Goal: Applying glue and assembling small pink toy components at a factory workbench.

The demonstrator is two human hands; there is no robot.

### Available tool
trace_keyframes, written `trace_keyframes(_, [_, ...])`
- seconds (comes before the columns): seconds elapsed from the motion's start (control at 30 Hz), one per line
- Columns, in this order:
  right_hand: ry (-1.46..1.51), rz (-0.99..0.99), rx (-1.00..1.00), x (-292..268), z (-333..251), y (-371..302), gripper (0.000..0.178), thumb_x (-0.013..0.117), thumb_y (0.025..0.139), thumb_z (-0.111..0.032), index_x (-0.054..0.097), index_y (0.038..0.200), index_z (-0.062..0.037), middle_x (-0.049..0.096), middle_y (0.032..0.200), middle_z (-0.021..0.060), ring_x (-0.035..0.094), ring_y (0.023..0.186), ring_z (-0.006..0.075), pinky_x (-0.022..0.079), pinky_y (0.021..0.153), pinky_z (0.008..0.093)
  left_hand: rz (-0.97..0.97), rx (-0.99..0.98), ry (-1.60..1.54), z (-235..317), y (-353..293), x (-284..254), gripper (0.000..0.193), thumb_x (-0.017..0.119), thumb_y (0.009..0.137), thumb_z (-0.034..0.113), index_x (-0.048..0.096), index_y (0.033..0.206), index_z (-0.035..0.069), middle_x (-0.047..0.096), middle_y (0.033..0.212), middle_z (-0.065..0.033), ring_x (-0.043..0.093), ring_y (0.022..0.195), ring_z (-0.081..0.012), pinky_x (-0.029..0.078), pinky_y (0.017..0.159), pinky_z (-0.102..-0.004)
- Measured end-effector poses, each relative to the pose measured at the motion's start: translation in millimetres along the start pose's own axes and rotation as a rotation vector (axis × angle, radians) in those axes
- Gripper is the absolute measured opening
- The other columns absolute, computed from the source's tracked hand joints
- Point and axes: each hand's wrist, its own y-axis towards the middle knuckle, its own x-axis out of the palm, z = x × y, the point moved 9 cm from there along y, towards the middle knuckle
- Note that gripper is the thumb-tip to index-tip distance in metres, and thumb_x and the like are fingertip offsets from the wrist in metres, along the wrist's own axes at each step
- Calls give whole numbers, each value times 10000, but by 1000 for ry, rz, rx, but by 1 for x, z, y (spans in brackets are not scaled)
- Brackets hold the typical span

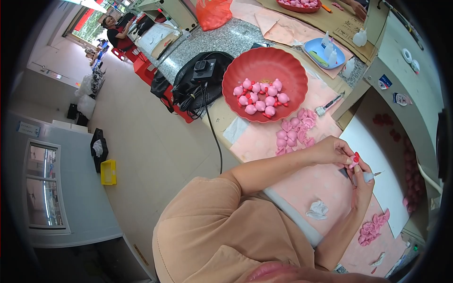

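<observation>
Pink, rounded small piece with a red part (354,161) sat between the two bare hands, at the meeting of their fingertips, above the pale pink work surface (295,181). The left hand (334,150) was curled nearly closed, its thumb and fingers pinching the piece from the left. The right hand (362,187) was bent around it from below, fingertips gripping the piece while a translucent squeeze bottle with a thin needle tip (368,177) was tucked in its grasp. Soft pink pieces in a loose pile (293,134) lay near the left forearm; a crumpled white tissue (317,210) lay left of the right forearm.
</observation>
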Motion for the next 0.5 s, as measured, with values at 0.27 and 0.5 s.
trace_keyframes(0.27, [2,15,14,-4,2,1,303,618,918,-140,587,1171,23,625,1149,117,629,978,163,520,882,281,-14,18,-8,-3,3,0,272,698,859,136,618,1061,-28,671,1009,-106,664,907,-167,546,796,-278])
trace_keyframes(0.5, [38,11,-10,1,-2,0,291,610,920,-118,587,1166,36,620,1151,127,622,1002,179,525,894,302,0,-4,7,-1,0,-1,266,698,859,136,621,1058,-22,670,1008,-108,664,909,-167,546,797,-280])
